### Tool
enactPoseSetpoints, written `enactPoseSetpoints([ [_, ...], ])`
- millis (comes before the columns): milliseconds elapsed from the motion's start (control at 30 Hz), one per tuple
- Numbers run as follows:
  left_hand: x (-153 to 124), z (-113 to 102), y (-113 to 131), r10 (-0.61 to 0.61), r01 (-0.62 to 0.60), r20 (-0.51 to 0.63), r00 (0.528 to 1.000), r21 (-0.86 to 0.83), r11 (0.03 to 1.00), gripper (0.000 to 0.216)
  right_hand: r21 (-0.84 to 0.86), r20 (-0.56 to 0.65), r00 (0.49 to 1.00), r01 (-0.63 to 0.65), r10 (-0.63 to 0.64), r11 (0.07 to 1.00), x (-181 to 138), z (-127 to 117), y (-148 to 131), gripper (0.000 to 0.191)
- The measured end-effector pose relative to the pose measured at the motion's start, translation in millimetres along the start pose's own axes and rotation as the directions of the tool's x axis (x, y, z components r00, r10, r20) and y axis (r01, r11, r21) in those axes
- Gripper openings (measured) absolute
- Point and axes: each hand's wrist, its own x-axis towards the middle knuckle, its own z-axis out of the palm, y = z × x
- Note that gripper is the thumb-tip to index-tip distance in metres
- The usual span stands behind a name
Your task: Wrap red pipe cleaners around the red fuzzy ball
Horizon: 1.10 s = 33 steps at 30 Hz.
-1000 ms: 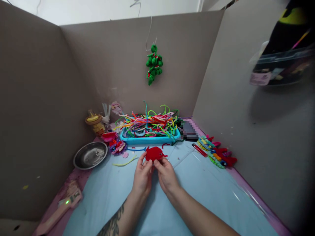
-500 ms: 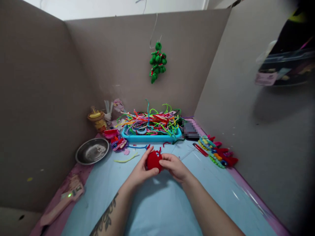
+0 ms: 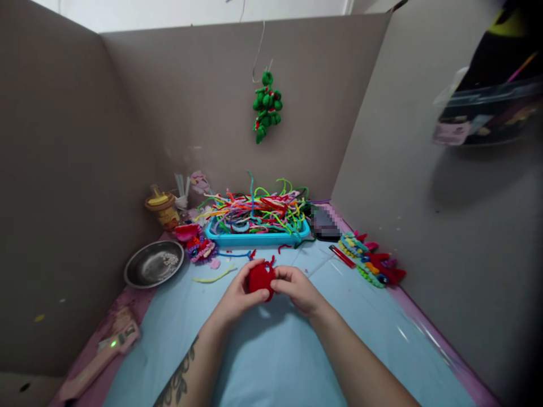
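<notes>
A fuzzy red pipe-cleaner piece [image 3: 259,276] with short ends sticking up sits between both hands, just above the light blue mat [image 3: 271,362]. My left hand [image 3: 238,296] wraps round its left and underside, fingers curled on it. My right hand [image 3: 297,288] pinches its right side with closed fingers. Behind the hands lies a blue tray [image 3: 258,238] heaped with pipe cleaners of many colours.
A steel bowl [image 3: 154,263] sits at the left, a pink glue gun [image 3: 102,353] at the near left, a yellow-lidded jar [image 3: 162,207] behind. Finished colourful pieces [image 3: 371,264] and a red stick [image 3: 343,256] lie at the right. A green ornament [image 3: 266,107] hangs on the cardboard wall.
The hands have drawn the red piece a little nearer and turned it; the right hand moved from under it to its right side, and the left hand closed round it.
</notes>
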Motion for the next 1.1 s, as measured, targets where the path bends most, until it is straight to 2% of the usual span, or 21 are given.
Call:
enactPoseSetpoints([
  [233, 3, -2, -5, 0.021, -0.021, 0.012, 1.0, -0.002, 1.0, 0.06, -0.03, -0.02, 1.0, 0.005, -0.006, 1.0, 1, 3, 1, 0.01],
  [400, 5, -8, -12, 0.051, -0.051, -0.005, 0.999, 0.029, 0.998, 0.064, -0.128, -0.043, 0.996, 0.069, -0.075, 0.989, 3, -1, 2, 0.008],
  [533, 7, -11, -16, 0.09, -0.087, -0.032, 0.995, 0.091, 0.992, 0.065, -0.272, -0.168, 0.963, 0.16, -0.211, 0.949, 1, 3, -1, 0.006],
  [600, 8, -11, -17, 0.139, -0.128, -0.055, 0.989, 0.173, 0.977, 0.066, -0.438, -0.191, 0.92, 0.231, -0.341, 0.869, -2, 7, -3, 0.004],
  [700, 10, -10, -18, 0.293, -0.237, -0.095, 0.951, 0.384, 0.892, 0.061, -0.644, -0.143, 0.849, 0.31, -0.508, 0.699, -6, 13, -3, 0.006],
  [800, 9, -8, -17, 0.474, -0.337, -0.073, 0.878, 0.609, 0.718, 0.053, -0.705, -0.121, 0.822, 0.324, -0.557, 0.631, -7, 15, 1, 0.011],
  [933, 7, -3, -17, 0.592, -0.376, -0.016, 0.805, 0.758, 0.532, 0.049, -0.688, -0.172, 0.836, 0.277, -0.522, 0.671, -6, 17, 4, 0.014],
  [1100, 6, -1, -20, 0.619, -0.389, 0.021, 0.785, 0.793, 0.468, 0.049, -0.548, -0.243, 0.883, 0.217, -0.402, 0.808, -4, 19, 5, 0.01],
])
